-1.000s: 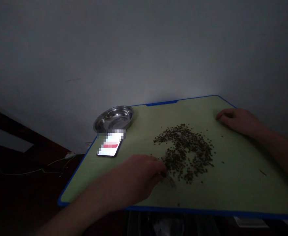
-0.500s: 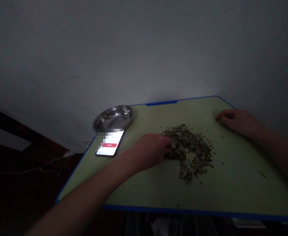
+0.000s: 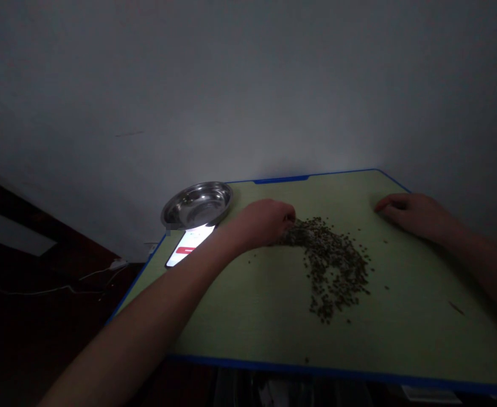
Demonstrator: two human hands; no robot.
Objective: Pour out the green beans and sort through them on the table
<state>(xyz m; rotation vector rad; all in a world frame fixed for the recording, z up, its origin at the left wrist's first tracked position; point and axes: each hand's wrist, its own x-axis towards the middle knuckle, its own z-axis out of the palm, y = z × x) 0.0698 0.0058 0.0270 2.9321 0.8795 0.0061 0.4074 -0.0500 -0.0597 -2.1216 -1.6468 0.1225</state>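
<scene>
Reaching across the middle of the frame in the head view, the left hand (image 3: 269,223) is at the upper-left end of a spread of small dark grains (image 3: 337,265) on the pale green counter (image 3: 243,316). Its grip is narrow, fingers curled down among the blurred grains; whether anything is pinched inside, I cannot tell. Half a second ago this hand was lower in the frame, beside the left-middle of the spread, and a second ago lower again, at the lower-left edge. The grains have changed shape with it: the lower-left part of the earlier ring is gone, leaving an arc from the hand to the lower centre-right, with its upper-left end smeared. A couple of loose grains show left of the spread.

At the right of the frame, the right hand (image 3: 415,215) rests near the counter's far right edge, well apart from the grains, much as before. Its grip is loosely bent and narrow; I cannot tell whether the fingertips meet.

Left of centre, the steel bowl (image 3: 199,206) stays in place. Just below it, the lit phone (image 3: 184,252) is now partly covered by the left forearm (image 3: 167,299). A thin dark sliver (image 3: 457,308) lies at lower right, unmoved.
</scene>
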